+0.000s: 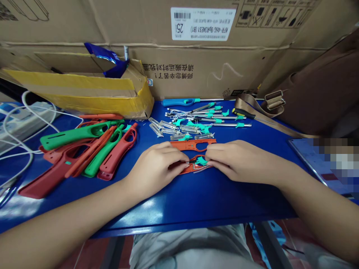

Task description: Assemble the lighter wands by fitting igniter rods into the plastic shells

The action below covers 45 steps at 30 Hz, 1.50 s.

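Note:
Near the table's front edge, my left hand [157, 164] and my right hand [238, 160] meet at an orange lighter shell half [185, 171]. My left fingers pinch its left part, by a small dark piece. My right thumb and fingers are closed at its right end, against a teal trigger [201, 161] lying inside the shell. A pale wire runs along the shell's lower side. My fingers hide both ends of it. Just behind lies a second orange shell half [183, 145], with its trigger opening to the right.
Left lie several red, orange and green lighter shells [73, 136]. Behind my hands are clear fuel tanks [169, 130], metal lighter rods [230, 117] with teal parts, a blue lighter [179, 102] and a screwdriver [246, 113]. A yellow-taped box [106, 93], white cables [28, 108] and a phone-like device [305, 157] flank them.

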Motion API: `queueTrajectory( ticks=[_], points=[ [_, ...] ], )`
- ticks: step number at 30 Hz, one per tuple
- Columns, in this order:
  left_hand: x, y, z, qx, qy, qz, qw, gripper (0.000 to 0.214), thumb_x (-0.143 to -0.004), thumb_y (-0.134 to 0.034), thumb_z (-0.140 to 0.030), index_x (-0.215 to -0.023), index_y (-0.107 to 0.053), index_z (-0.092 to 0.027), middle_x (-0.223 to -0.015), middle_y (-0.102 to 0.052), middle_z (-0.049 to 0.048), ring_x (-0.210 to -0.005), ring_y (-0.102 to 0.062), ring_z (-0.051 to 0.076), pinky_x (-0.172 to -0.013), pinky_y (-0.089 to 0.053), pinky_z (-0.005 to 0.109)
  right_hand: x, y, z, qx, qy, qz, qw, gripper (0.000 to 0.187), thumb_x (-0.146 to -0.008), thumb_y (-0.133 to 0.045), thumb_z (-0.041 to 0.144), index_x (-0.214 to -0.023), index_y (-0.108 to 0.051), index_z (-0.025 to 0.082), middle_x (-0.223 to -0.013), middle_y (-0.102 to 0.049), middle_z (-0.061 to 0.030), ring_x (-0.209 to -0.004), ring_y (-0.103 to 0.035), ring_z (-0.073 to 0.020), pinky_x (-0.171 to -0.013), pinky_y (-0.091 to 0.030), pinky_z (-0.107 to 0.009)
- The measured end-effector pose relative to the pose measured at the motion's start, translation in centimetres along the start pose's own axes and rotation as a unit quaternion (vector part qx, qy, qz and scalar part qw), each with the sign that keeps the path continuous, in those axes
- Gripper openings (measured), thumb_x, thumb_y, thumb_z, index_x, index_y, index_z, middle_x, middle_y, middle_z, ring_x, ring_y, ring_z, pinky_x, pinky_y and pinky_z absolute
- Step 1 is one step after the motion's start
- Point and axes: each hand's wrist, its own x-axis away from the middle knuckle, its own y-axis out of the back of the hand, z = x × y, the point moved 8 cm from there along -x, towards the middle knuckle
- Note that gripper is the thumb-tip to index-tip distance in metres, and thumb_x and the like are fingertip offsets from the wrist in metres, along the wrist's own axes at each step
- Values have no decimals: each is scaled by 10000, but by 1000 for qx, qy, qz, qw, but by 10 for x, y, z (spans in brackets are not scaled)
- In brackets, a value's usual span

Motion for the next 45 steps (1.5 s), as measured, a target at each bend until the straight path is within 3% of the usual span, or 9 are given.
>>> queueTrajectory(
  ticks=[13, 22, 35, 45],
  points=[
    [1, -2, 2, 12, 16, 10, 1000, 109, -941, -674, -187, -1016, -752, -194, -959, -787, 17, -885, -686, 200, -780, -531, 324, -1, -1, 2, -61, 15, -4, 998, 189, -1028, -467, 220, -912, -614, 200, -870, -629, -16, -751, -584, -160, -667, -383, -277],
    [1, -4, 5, 31, 42, 21, 998, 143, -948, -654, -173, -1028, -772, -184, -956, -764, 52, -912, -695, 210, -800, -556, 322, -5, -7, 7, 9, 37, -3, 999, 189, -1018, -468, 178, -901, -617, 189, -862, -620, -22, -746, -581, -174, -656, -383, -289],
    [2, -5, 6, 33, 43, 34, 998, 172, -929, -658, -122, -1033, -786, -171, -959, -752, 61, -904, -683, 208, -792, -553, 324, -4, -5, 7, -49, 68, -38, 996, 214, -1037, -460, 209, -913, -631, 170, -839, -606, -15, -742, -563, -154, -675, -396, -279],
    [1, -8, 6, 88, 99, 67, 989, 226, -884, -605, -24, -1027, -731, -145, -936, -689, 47, -841, -668, 164, -724, -539, 268, -2, -4, 15, 35, 83, -53, 995, 226, -1047, -429, 224, -906, -600, 178, -833, -600, -18, -695, -533, -161, -631, -369, -287]
  ],
)
